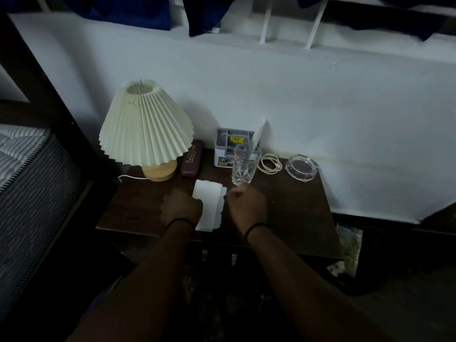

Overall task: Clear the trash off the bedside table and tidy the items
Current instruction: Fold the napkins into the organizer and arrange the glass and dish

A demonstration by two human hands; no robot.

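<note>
Both hands are curling into loose fists at the white torn-edged sheet of paper point(209, 206): left hand point(181, 208) is lying over its left edge, fingers hidden, so cannot tell if it is pinching the sheet; right hand point(246, 206) is sitting just beside the ragged right edge, fingers closed, apparently on nothing. Paper is lying flat near the front middle of the dark wood bedside table point(296, 213), between the two hands.

Handling guess: paper is looking thin, light, floppy, easy to tear; best taking it by an edge or crumpling it whole.

Count on the table: one paper sheet, one cream pleated-shade lamp with a wooden base point(145, 129) at the back left, one maroon hard glasses case point(192, 159) just beside the lamp base, one grey-and-white plastic desk organiser point(230, 149) against the wall, one clear cut-glass tumbler point(245, 164) standing upright in front of it, one coiled white cable point(270, 164), one clear glass ashtray point(301, 166) at the back right. Tumbler and ashtray are likely being fragile, slippery; tumbler is standing close to the right knuckles, so risking a knock.
</note>
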